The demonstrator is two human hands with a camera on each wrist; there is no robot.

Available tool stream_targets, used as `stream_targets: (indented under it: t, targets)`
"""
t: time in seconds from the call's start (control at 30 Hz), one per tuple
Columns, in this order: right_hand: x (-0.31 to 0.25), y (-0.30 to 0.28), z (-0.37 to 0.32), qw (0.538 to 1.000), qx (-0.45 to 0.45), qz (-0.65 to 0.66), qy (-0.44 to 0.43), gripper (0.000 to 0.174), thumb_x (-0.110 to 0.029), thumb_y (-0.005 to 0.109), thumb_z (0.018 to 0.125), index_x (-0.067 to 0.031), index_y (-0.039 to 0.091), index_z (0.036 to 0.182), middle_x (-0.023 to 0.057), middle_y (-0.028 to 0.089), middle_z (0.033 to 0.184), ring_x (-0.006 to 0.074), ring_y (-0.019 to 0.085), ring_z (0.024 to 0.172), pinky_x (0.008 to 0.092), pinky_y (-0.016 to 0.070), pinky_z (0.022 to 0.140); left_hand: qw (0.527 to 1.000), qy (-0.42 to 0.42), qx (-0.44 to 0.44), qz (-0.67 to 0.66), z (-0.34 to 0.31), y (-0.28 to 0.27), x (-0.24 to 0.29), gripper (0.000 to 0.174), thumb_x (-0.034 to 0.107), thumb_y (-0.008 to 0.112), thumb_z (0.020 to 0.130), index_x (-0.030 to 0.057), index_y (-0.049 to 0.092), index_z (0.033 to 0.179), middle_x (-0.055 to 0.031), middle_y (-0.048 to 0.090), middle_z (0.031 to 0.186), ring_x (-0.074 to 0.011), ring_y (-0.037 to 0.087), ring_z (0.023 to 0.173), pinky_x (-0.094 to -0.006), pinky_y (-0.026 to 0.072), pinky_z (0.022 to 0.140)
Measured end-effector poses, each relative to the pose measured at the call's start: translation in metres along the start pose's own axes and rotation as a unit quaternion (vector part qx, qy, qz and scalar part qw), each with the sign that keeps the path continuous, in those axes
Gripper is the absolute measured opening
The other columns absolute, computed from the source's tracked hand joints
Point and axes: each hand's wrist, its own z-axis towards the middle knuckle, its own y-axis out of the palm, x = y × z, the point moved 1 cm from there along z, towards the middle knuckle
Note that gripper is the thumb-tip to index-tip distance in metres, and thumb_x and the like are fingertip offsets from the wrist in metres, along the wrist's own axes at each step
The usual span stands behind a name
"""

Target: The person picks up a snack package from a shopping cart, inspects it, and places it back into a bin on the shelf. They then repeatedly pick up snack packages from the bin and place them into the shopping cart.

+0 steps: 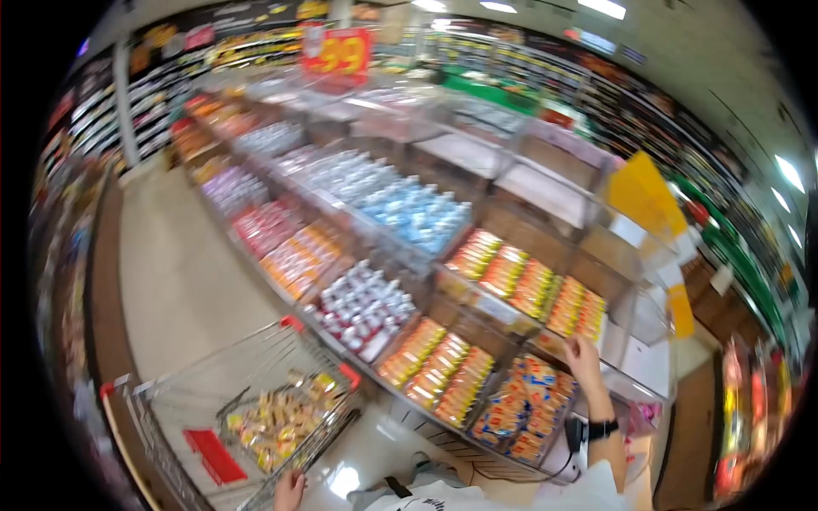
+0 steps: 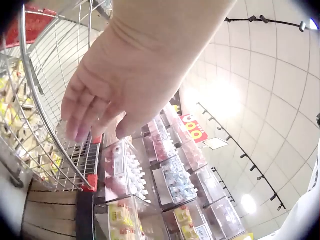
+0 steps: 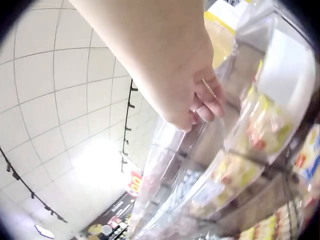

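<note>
My left hand (image 1: pixel 290 491) hangs low beside the shopping cart (image 1: pixel 285 322); in the left wrist view the hand (image 2: pixel 112 82) has loosely bent fingers and holds nothing visible. My right hand (image 1: pixel 583 358) is raised at the front edge of the upper bins, by the orange-and-yellow packets (image 1: pixel 566 308). The right wrist view has this hand (image 3: pixel 192 97) with bent fingers above clear bin walls, near yellow-wrapped packets (image 3: pixel 267 127). Nothing shows in its grip, and whether it touches a bin wall is unclear.
Small packaged goods (image 1: pixel 281 426) lie inside the cart. Stepped clear bins hold blue-capped bottles (image 1: pixel 413 213), dark-red bottles (image 1: pixel 362 298) and blue-and-orange packets (image 1: pixel 524 400). A red price sign (image 1: pixel 338 54) stands behind. Floor aisle (image 1: pixel 170 255) runs left of the bins.
</note>
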Motion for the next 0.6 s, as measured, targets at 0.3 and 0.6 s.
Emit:
stream_targets:
  t: [0.3,0.6]
  targets:
    - [-0.166,0.181,-0.132,0.92,-0.33,0.208,-0.033,0.015,-0.006,0.056,0.071,-0.001,0.052,0.085,0.0048,0.054,0.065,0.0088,0.051,0.059,0.0206,0.0415,0.054,0.982,-0.116,0.135,-0.071,-0.053,-0.054,-0.06,0.029,0.021,0.05,0.074,0.0014,0.05,0.095,-0.0163,0.057,0.082,-0.0273,0.055,0.074,-0.0326,0.0437,0.064]
    - [-0.3,0.308,-0.158,0.798,-0.525,0.185,-0.231,0.021,-0.014,0.058,0.071,-0.0014,0.052,0.086,0.0123,0.057,0.072,0.0181,0.056,0.064,0.026,0.0449,0.059,0.927,-0.277,0.23,-0.107,-0.143,-0.05,-0.128,0.028,0.019,0.05,0.075,-0.0008,0.05,0.095,-0.0163,0.056,0.083,-0.0253,0.056,0.072,-0.0298,0.0443,0.065]
